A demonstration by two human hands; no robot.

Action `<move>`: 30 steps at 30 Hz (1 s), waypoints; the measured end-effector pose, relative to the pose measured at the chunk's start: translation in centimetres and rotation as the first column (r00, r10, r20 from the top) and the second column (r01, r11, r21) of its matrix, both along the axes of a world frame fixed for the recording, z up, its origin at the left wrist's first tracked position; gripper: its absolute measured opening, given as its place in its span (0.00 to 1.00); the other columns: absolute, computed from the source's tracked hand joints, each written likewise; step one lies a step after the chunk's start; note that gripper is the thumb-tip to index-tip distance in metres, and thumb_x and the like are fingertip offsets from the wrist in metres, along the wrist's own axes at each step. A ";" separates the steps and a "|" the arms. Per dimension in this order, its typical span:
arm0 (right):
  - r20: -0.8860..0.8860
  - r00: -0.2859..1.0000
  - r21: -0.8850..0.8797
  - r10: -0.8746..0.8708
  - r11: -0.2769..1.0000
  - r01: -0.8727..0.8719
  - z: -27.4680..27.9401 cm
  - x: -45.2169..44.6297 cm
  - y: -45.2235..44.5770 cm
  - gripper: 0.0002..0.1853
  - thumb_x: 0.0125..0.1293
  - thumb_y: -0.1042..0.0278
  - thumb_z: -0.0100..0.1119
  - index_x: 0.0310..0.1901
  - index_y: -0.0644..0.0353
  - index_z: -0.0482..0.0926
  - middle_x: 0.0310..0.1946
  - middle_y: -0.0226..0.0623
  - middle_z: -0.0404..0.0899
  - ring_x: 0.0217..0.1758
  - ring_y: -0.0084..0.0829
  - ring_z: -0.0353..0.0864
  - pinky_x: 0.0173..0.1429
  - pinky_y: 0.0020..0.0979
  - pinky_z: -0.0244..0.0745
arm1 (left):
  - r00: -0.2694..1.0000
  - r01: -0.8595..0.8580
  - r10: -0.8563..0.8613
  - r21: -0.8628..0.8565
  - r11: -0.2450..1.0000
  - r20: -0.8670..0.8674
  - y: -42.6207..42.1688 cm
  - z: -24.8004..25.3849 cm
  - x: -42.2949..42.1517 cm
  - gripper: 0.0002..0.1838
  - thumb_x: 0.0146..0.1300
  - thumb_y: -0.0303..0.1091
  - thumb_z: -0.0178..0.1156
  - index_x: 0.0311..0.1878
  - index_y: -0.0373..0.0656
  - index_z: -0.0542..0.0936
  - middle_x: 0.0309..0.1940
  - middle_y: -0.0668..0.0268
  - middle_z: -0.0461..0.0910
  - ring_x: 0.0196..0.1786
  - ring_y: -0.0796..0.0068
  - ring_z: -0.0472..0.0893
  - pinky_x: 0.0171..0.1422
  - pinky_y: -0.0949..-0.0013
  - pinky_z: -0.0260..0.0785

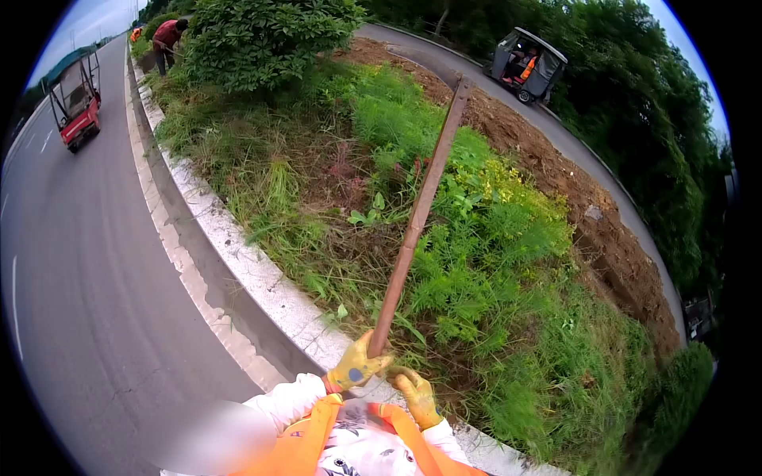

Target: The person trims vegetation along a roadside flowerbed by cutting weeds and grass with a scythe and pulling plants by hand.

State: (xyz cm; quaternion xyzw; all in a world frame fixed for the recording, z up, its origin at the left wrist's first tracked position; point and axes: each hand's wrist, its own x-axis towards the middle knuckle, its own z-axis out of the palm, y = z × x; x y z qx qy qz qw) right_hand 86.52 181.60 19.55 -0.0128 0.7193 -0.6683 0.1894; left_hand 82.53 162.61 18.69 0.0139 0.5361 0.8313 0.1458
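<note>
A long brown wooden pole (421,208) rises from near my body and slants up to the right over the weeds. Around its lower end is my left hand (354,368), in a yellow stained glove, with the fingers closed on the wood. My right hand (417,395), gloved in yellow too, is just right of the pole's lower end. Its fingers are curled, and whatever they may hold cannot be made out. Under the pole grow green weeds (468,262) and yellow flowers (504,181).
A pale stone kerb (258,274) divides the planted strip from the road (103,262). A red three-wheeler (78,119) is on that road. Beyond a bank of brown soil (603,238), a grey covered vehicle (525,65) carries a person. Another person (167,40) bends beside a bush (266,40).
</note>
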 end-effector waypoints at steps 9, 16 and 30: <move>0.244 0.945 -0.168 -0.218 0.950 0.262 3.1 -2.1 -2.0 0.14 0.59 0.66 0.59 0.40 0.68 0.72 0.25 0.45 0.79 0.29 0.42 0.82 0.48 0.44 0.81 | 0.900 0.434 -0.420 0.153 0.888 -0.117 5.6 -0.8 3.3 0.26 0.59 0.37 0.66 0.56 0.40 0.67 0.38 0.69 0.74 0.38 0.82 0.74 0.37 0.73 0.70; 0.419 0.818 -0.334 -0.394 0.771 0.542 -1.1 -1.6 0.5 0.08 0.59 0.67 0.54 0.34 0.64 0.73 0.21 0.34 0.72 0.28 0.38 0.79 0.47 0.45 0.81 | 0.796 0.604 -0.602 0.121 0.787 -0.058 5.8 -4.1 3.6 0.26 0.59 0.38 0.66 0.56 0.40 0.67 0.40 0.70 0.74 0.39 0.83 0.74 0.37 0.73 0.70; 0.584 0.716 -0.528 -0.381 0.492 0.692 -7.8 0.0 2.6 0.10 0.59 0.66 0.58 0.37 0.65 0.75 0.23 0.35 0.75 0.31 0.42 0.79 0.57 0.51 0.74 | 0.486 0.689 -0.853 0.516 0.509 0.193 4.5 -11.5 4.8 0.24 0.64 0.42 0.63 0.57 0.41 0.67 0.40 0.67 0.75 0.43 0.81 0.77 0.45 0.72 0.71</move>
